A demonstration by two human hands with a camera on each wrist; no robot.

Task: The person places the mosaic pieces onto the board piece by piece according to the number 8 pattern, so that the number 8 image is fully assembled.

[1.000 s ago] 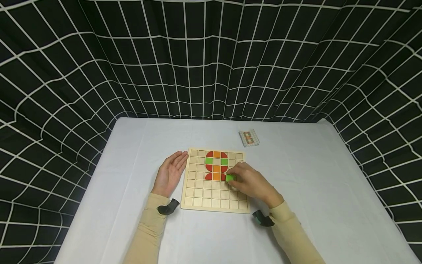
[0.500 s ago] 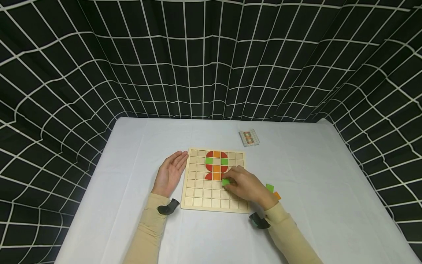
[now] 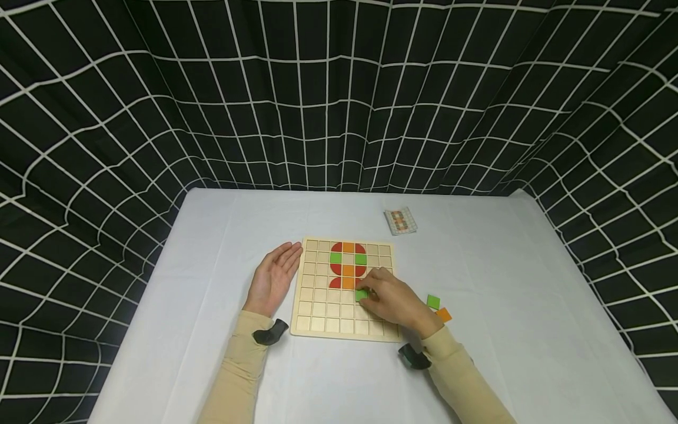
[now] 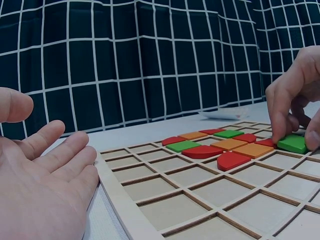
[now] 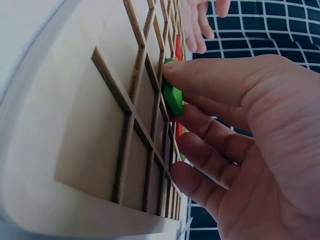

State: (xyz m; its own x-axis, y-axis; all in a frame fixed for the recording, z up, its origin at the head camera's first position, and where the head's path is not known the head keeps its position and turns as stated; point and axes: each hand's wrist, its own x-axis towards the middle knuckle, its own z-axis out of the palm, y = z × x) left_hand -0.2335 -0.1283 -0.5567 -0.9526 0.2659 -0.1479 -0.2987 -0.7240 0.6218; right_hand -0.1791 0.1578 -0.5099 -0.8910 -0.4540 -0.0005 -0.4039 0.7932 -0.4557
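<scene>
Green tile (image 3: pixel 362 294) pinched in right hand (image 3: pixel 392 301) grip, tilted over wooden grid board (image 3: pixel 323 318) cell just below the red-orange pattern (image 3: pixel 348 265); left hand (image 3: pixel 272 279) flat, relaxed against board's left edge.

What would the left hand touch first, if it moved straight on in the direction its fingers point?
Probably nothing soon: the left hand lies flat beside the wooden grid board, its fingers pointing along the board's left edge over bare white tablecloth toward the checked curtain.
</scene>
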